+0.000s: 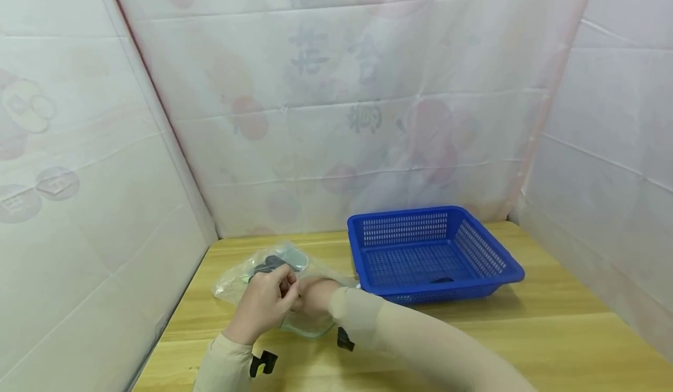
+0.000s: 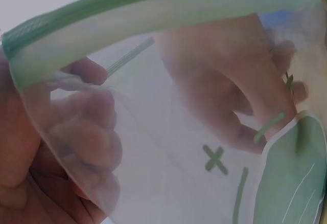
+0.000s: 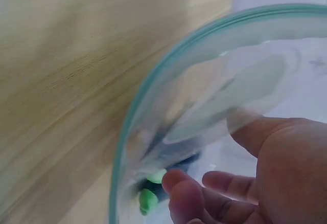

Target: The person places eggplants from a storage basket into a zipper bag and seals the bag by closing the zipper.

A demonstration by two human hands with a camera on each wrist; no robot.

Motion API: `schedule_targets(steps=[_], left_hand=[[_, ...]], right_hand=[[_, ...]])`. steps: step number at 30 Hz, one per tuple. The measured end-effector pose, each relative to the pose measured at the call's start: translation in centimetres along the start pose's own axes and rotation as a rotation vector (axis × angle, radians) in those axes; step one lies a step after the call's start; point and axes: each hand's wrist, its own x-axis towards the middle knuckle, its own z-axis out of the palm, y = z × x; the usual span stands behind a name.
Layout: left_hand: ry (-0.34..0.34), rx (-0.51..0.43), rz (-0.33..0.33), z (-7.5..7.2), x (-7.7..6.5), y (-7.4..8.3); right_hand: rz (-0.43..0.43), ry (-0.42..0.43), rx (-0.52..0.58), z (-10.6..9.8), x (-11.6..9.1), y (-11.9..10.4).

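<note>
While gripping the clear plastic zip bag with green rim (image 1: 294, 257), set on the yellow wood-grain table (image 1: 552, 322), in the curled left hand (image 1: 265, 301), best to keep the mouth wide around the right hand (image 3: 294, 170), loose-fingered inside and apparently empty. Ease toward the dark pieces with bright green parts (image 1: 273, 262) without snagging; mind the blue rectangular perforated basket (image 1: 481, 250), near, to the right.

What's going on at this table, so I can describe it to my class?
A person's left hand holds the edge of a clear zip bag with a green seal. The right hand appears to be inside its mouth, fingers loosely curled near dark things with bright green parts. The blue basket stands to the right, with a small dark thing in it.
</note>
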Motion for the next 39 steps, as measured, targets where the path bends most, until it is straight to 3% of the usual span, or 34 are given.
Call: schedule_targets(steps=[6,19,30,39], left_hand=[[-0.010,-0.011,-0.018,0.1,0.0,-0.1],[-0.054,-0.016,-0.051,-0.1,-0.2,-0.2],[-0.046,0.015,-0.034,0.0,0.2,-0.2],[-0.049,-0.002,-0.054,0.1,-0.2,-0.1]], right_hand=[[-0.084,0.095,-0.102,-0.4,-1.9,0.8],[-0.252,0.163,-0.054,-2.8,-5.1,2.2],[-0.274,0.175,0.049,-4.3,-7.1,4.6],[-0.302,0.209,0.071,-5.5,-8.0,6.1]])
